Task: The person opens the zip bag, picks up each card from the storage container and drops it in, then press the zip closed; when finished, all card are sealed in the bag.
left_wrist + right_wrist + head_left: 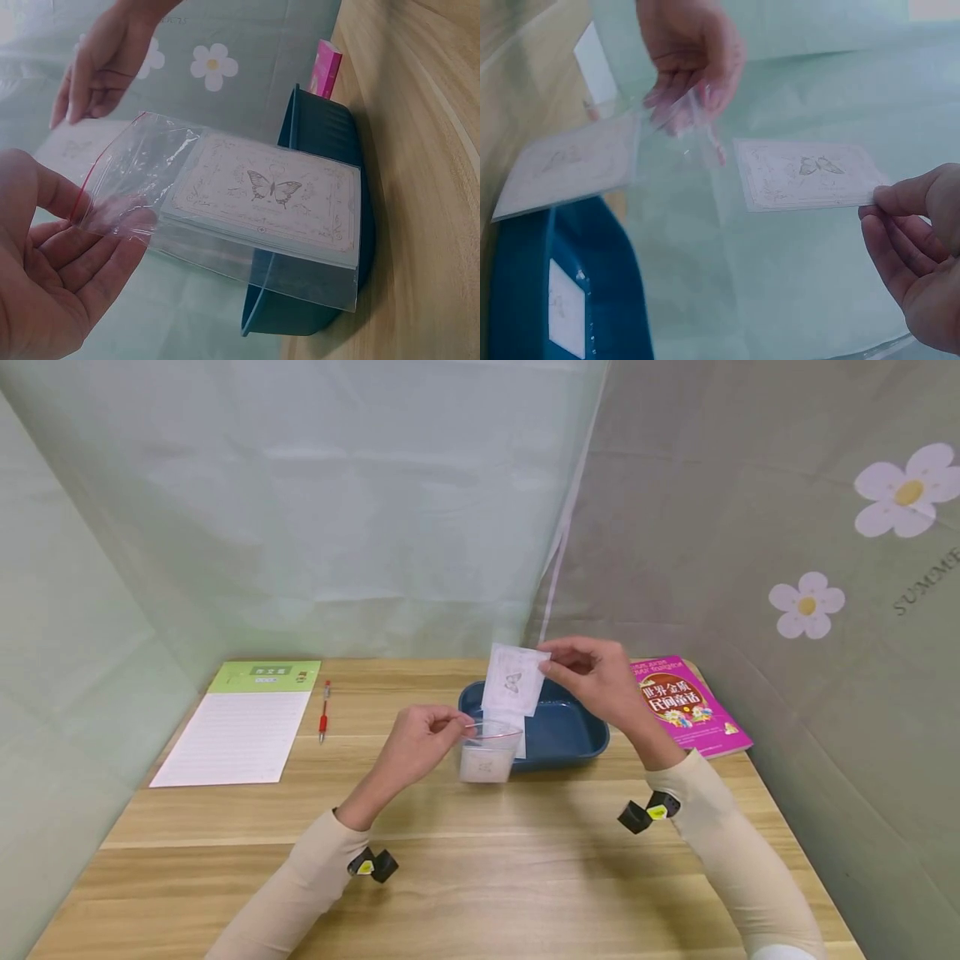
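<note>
My left hand [422, 745] pinches the top edge of a clear zip bag [495, 732] with a red seal line. Inside the bag lies a stack of pale cards [266, 195], the front one printed with a butterfly. My right hand [596, 681] holds a similar butterfly card [515, 681] by its edge between thumb and fingers, above the bag and apart from it. Behind the bag stands a blue basin [566, 727]. Another butterfly card [566, 309] lies in this basin, as the right wrist view shows.
On the left of the wooden table [480, 877] lies a lined writing pad [232, 735] with a green header. Beside it is a red pen [324, 714]. A pink book [690, 706] lies to the right of the basin. Fabric curtains [375, 510] enclose the table.
</note>
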Demonstrator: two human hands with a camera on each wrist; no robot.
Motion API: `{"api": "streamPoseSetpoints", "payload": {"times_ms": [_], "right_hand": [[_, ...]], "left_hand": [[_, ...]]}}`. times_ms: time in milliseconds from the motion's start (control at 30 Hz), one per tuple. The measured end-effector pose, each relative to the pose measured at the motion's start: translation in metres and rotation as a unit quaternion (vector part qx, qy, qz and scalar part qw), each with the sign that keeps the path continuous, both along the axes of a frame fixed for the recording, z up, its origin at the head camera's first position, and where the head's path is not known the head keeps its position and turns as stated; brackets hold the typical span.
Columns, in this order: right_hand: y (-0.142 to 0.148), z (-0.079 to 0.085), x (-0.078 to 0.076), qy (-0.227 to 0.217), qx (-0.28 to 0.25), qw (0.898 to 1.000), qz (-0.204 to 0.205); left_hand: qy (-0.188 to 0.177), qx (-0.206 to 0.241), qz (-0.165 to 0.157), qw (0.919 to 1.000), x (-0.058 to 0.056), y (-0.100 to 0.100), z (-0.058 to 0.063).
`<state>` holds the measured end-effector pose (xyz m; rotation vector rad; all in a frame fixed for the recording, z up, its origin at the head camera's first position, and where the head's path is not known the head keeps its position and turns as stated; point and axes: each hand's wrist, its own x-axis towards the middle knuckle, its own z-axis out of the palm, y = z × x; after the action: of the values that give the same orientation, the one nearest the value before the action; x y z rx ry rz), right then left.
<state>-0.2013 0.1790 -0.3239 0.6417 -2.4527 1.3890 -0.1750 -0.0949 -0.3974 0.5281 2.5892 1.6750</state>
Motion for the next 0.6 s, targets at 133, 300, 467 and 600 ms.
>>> {"api": "streamPoseSetpoints", "payload": {"times_ms": [133, 300, 467, 600], "right_hand": [[-0.003, 0.005, 0.005, 0.014, -0.023, 1.0, 0.009], [-0.007, 0.008, 0.012, 0.028, -0.03, 0.999, 0.021], [-0.011, 0.005, 0.017, 0.031, -0.029, 0.999, 0.029], [-0.012, 0.001, 0.017, 0.034, -0.034, 0.998, 0.035]], "left_hand": [[0.002, -0.003, 0.001, 1.0, 0.0, 0.0, 0.001], [-0.001, 0.0, -0.002, 1.0, -0.001, 0.001, 0.001], [-0.011, 0.008, -0.007, 0.9999, -0.002, 0.001, 0.001], [-0.02, 0.012, -0.008, 0.9997, -0.001, 0.002, 0.001]]}}
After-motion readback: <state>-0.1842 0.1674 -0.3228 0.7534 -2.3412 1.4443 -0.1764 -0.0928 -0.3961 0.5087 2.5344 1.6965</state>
